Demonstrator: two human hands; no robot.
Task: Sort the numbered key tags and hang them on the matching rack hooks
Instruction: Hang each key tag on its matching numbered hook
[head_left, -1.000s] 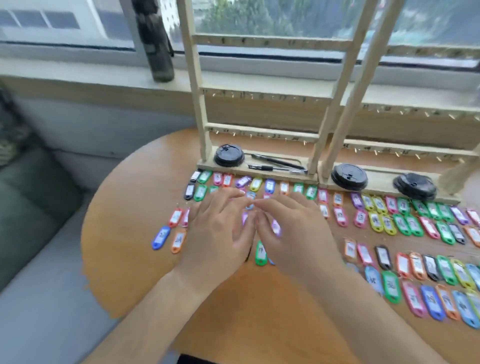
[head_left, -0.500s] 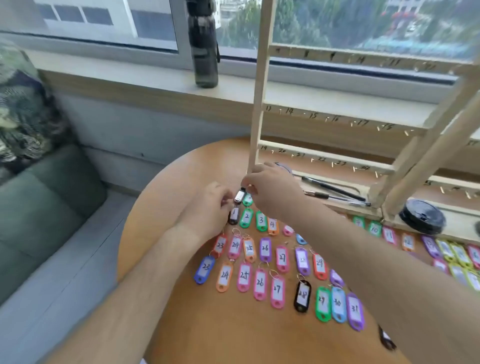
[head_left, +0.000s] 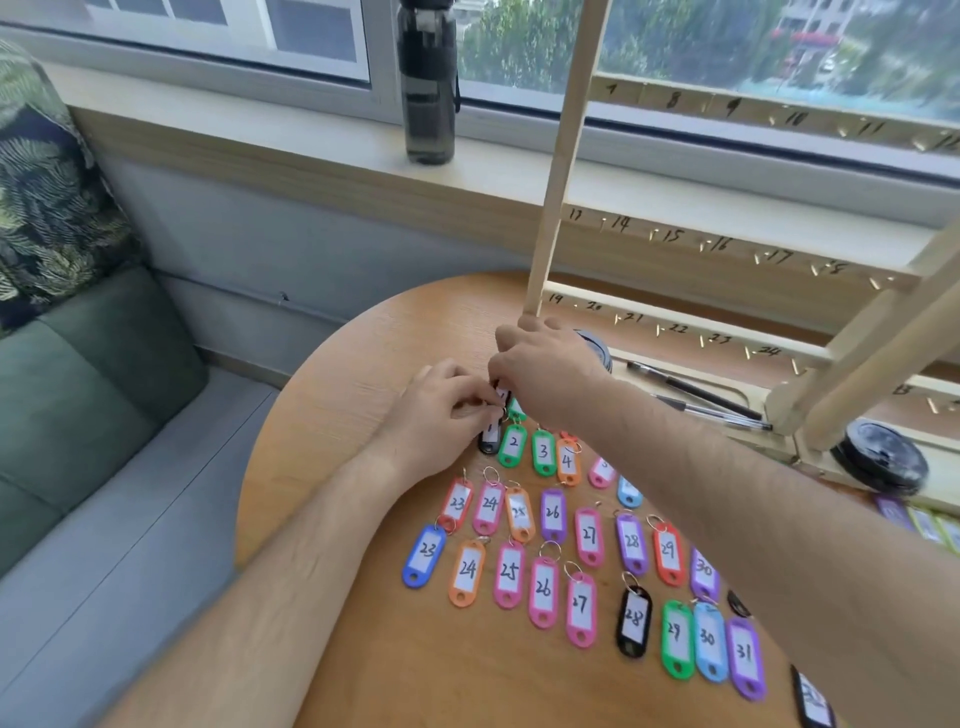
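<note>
Daylight from a wide window falls on a round wooden table. A dark bottle stands on the sill, and a green sofa with a leaf-print cushion sits to the left.

On my feed the wooden rack stands at the table's far side, its top and right part cut off by the frame. Handwritten numbers beside the hooks run from 13 to 24 on the lower rails.

Both hands meet just in front of the rack's left post. The right hand pinches a small tag with curled fingers. Only a sliver of its white label shows, so I cannot read the number. The left hand curls thumb and forefinger in and pinches the lower end of that tag, by its ring.

Just below, a black tag lies half hidden under the left fingers. Beside it lie the green 2 and the orange 4; then the right forearm covers the row.

Nearer me, key tags lie in rows, 23 to 31. Those at the right edge are too blurred to read.

Two pens and a black lid rest on the rack's base.
</note>
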